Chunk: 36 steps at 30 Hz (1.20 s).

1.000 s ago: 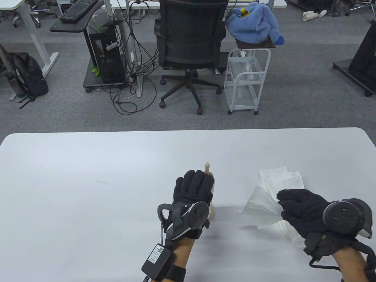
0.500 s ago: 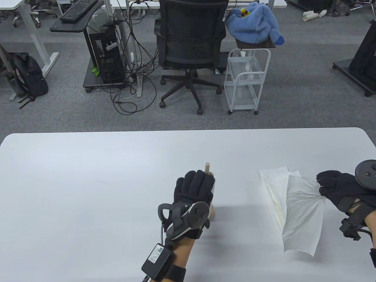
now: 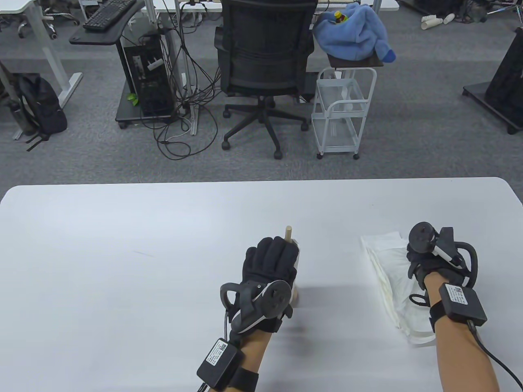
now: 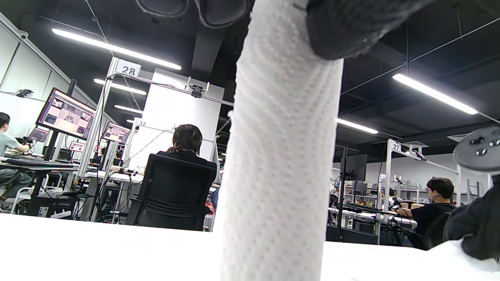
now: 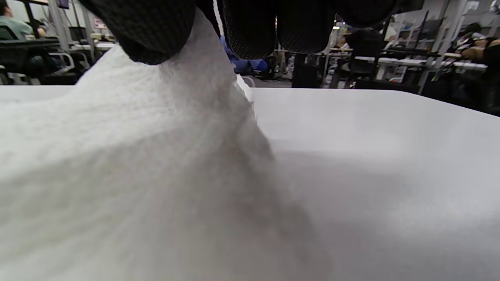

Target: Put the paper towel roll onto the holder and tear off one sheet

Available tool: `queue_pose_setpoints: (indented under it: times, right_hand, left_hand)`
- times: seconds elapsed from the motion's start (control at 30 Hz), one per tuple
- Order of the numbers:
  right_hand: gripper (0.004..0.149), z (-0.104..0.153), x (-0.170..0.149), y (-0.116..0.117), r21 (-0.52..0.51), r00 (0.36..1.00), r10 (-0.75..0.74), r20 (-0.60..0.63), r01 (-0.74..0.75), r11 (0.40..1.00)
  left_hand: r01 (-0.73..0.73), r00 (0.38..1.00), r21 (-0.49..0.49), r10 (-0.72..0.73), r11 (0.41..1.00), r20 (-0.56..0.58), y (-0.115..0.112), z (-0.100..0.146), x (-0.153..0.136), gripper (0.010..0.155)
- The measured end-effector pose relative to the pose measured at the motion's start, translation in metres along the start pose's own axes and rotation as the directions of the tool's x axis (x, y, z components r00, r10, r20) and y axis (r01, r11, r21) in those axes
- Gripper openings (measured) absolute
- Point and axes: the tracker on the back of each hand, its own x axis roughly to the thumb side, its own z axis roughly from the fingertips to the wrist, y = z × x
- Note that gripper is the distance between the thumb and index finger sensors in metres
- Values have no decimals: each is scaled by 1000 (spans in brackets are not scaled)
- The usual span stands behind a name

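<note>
The white paper towel roll [image 3: 298,261] stands upright on the wooden holder, whose post tip [image 3: 288,232] pokes out above it. My left hand [image 3: 269,261] is curled over the roll's top and grips it; the left wrist view shows the dimpled roll [image 4: 281,156] rising into the fingers [image 4: 351,27]. To the right, a torn sheet [image 3: 392,281] lies crumpled on the table over other white sheets [image 3: 382,241]. My right hand [image 3: 425,261] is low over it. In the right wrist view, thumb and fingers [image 5: 250,31] pinch a raised fold of the sheet [image 5: 117,156].
The white table [image 3: 122,245] stretches left and back from both hands. Beyond its far edge stand an office chair [image 3: 265,61], a white wire cart [image 3: 343,114] under a blue garment, and a computer tower with cables on the floor.
My right hand swung the torn sheet out to the right, then brought it down onto the sheets lying on the table, turning palm-down. The left hand and roll stayed still.
</note>
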Motion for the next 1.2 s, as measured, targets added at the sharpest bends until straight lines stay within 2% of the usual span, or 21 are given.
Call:
queue_pose_setpoints:
  times: [0.07,0.17,0.27,0.37,0.5,0.6,0.73,0.83,1.0,1.2]
  right_hand:
    - [38,0,4,8,-43,999,-5,-41,3,999]
    - [42,3,8,15,-18,993,61,-101,-63,998]
    - [67,8,9,14,-31,988,77,-135,-82,996]
    - [80,16,9,7,-30,986,48,-160,-53,998]
    - [81,31,14,-8,-40,991,9,-134,-14,999]
    - [79,44,20,-17,-53,995,-37,-92,32,998]
    - [78,70,32,-27,-52,994,-103,-42,101,994]
    - [77,94,39,-32,-53,986,-163,-23,161,986]
    - [83,130,49,-23,-18,982,-187,18,187,982]
    - [82,165,65,-11,-20,964,-235,123,239,971]
  left_hand:
    - [1,1000,0,-1,1000,1,0,0,0,67]
    - [-8,1000,-3,7,1000,-4,0,0,-1,67]
    - [-4,1000,-14,3,1000,-8,1,-1,-1,67]
    - [-22,1000,-39,21,999,-23,4,-3,-2,67]
    - [31,999,-67,-32,997,-16,11,-2,-3,69]
    - [-10,999,-83,6,996,-45,16,0,-8,74]
    - [-62,996,-30,60,998,-66,36,7,-14,78]
    - [-56,995,-8,55,998,-86,52,22,-20,77]
    - [-85,986,-9,83,996,-143,66,53,-42,72]
    - [-135,968,-27,126,990,-216,72,86,-69,68]
